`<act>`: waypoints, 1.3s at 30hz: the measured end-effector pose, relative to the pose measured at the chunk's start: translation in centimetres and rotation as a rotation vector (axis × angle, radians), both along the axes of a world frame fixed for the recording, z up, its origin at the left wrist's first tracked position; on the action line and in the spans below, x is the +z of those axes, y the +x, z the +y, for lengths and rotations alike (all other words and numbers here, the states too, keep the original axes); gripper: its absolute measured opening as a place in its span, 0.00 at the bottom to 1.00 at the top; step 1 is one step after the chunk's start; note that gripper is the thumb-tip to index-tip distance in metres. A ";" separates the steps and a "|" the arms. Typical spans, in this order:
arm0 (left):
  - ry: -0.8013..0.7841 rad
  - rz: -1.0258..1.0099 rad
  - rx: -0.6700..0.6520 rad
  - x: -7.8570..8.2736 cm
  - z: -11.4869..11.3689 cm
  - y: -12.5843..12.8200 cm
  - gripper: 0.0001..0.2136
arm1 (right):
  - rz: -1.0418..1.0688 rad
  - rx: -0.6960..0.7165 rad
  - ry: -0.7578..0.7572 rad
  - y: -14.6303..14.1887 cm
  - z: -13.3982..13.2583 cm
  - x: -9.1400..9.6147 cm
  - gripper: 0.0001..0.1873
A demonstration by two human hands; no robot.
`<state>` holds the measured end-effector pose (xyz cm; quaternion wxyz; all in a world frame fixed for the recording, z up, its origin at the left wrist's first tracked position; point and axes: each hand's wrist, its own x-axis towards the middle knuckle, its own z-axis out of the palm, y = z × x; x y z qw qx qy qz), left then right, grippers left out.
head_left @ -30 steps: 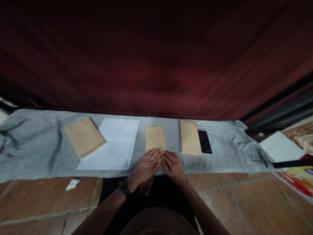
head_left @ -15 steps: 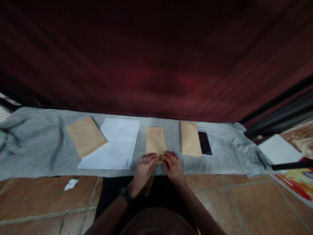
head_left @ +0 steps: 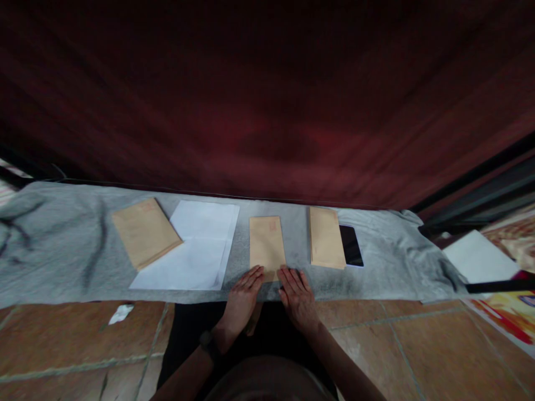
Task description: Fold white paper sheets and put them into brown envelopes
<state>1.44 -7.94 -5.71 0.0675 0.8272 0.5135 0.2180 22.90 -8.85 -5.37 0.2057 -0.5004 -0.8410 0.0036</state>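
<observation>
A brown envelope (head_left: pixel 266 243) lies lengthwise on a grey cloth (head_left: pixel 62 250) spread on the floor. My left hand (head_left: pixel 242 298) and my right hand (head_left: pixel 297 295) lie flat side by side at its near end, fingers stretched out, fingertips touching its bottom edge. Neither hand holds anything. A dark band is on my left wrist.
On the cloth to the left lie a stack of brown envelopes (head_left: pixel 144 232) and white sheets of paper (head_left: pixel 192 248). To the right lie another brown envelope stack (head_left: pixel 325 238) and a dark phone (head_left: pixel 350 245). A dark red curtain (head_left: pixel 267 100) hangs behind. White paper (head_left: pixel 478 257) lies far right.
Both hands have slid back toward me along the envelope, from covering its lower part to resting at its near edge with fingers flat.
</observation>
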 end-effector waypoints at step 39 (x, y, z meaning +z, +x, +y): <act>0.021 0.137 -0.002 -0.6 8.5 5.0 0.24 | 0.077 0.058 0.075 -1.7 -1.2 -1.2 0.26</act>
